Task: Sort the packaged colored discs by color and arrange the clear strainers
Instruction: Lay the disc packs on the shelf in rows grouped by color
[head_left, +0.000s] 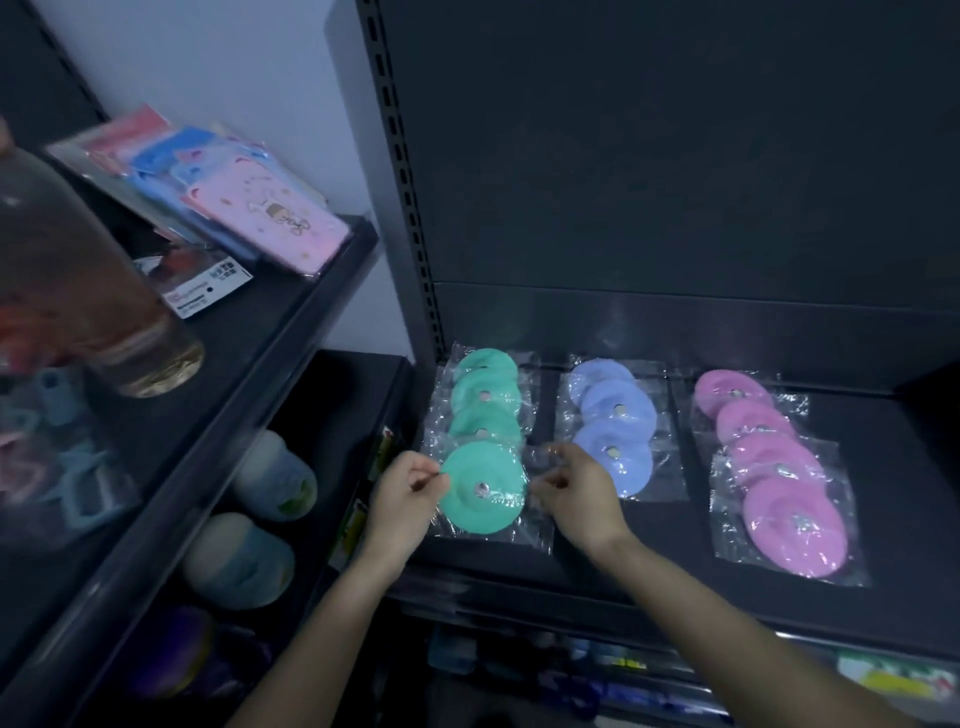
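Three rows of packaged discs lie on the dark shelf. Green discs form the left row, blue discs the middle row, pink discs the right row. The nearest green disc sits at the front of its row in a clear wrapper. My left hand pinches the wrapper's left edge. My right hand pinches its right edge, next to the nearest blue disc. No clear strainers are recognisable.
A second shelf unit stands at the left, holding pink and blue packaged items and a clear bottle close to the camera. Round containers sit on its lower shelf. More packaged goods lie below the disc shelf.
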